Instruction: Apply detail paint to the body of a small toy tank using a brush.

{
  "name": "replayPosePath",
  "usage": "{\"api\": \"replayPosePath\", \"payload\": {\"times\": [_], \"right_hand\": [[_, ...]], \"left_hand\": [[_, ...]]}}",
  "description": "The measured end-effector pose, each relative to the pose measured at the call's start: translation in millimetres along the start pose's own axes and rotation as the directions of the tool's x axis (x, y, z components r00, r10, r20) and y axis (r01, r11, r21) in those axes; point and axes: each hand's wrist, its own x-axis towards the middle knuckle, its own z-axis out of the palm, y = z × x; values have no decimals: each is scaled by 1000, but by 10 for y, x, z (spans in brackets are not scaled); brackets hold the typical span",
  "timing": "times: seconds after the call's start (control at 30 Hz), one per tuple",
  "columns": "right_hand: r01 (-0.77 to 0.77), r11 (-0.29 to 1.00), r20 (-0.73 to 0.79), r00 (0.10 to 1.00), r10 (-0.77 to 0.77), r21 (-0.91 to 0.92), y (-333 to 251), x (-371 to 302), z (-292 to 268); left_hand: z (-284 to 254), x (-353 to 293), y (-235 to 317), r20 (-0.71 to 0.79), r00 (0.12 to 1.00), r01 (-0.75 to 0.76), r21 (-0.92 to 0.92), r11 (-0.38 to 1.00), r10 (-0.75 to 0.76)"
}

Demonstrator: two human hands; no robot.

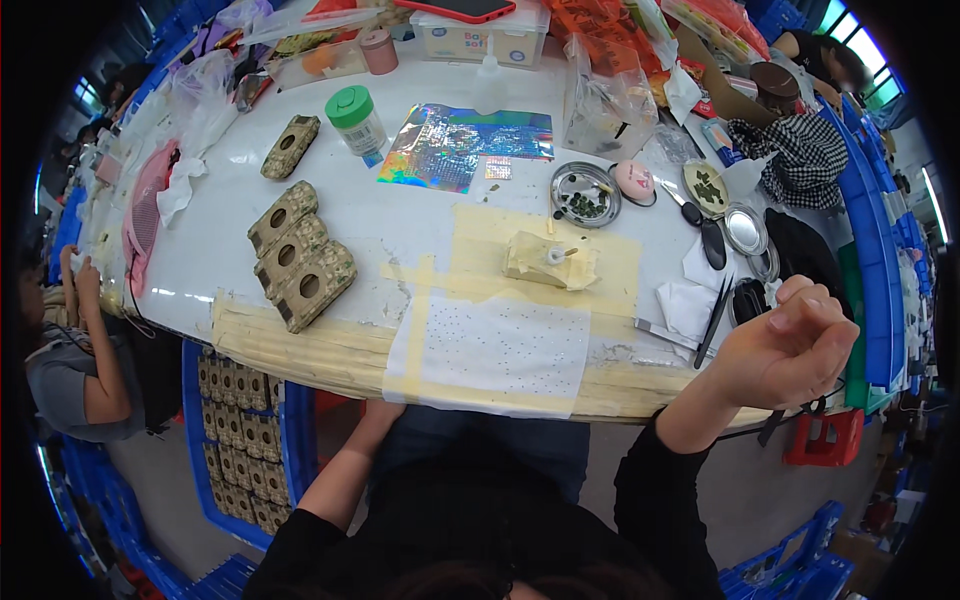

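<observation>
My right hand (790, 350) is raised over the right front edge of the table, its fingers curled in and nothing seen in them. Black tweezers (714, 322) lie just left of it. Most of my left hand (385, 412) is hidden below the front edge, so its fingers do not show. Before me, a white cloth (490, 350) dotted with tiny dark specks is taped down. Behind it sits a tape-wrapped block (525, 262) with a small stick standing in a white nozzle. Several camouflage-pattern tank-shaped pieces (300, 255) with round holes stand to the left.
A round metal dish (586, 195) holds small dark green bits. Behind lie a shiny holographic sheet (465, 140) and a green-lidded jar (355, 118). A blue crate (240, 440) of camouflage pieces stands below the table, left. A person (80, 370) sits at the far left.
</observation>
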Motion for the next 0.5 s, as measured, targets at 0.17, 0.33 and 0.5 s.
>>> {"api": "replayPosePath", "payload": {"times": [0.17, 0.33, 0.5], "right_hand": [[-13, 999, -13, 1000, 14, 45, 13, -7, 53], [-68, 997, -34, 997, 68, 23, 24, -3, 78], [-75, 997, -59, 995, 75, -4, 41, 61, 42]], "left_hand": [[-76, 31, 104, 46, 998, 47, -85, 995, -44], [-344, -64, 357, 154, 984, -112, 119, 987, 93], [-1135, -109, 638, 615, 764, 62, 231, 971, -195]]}}
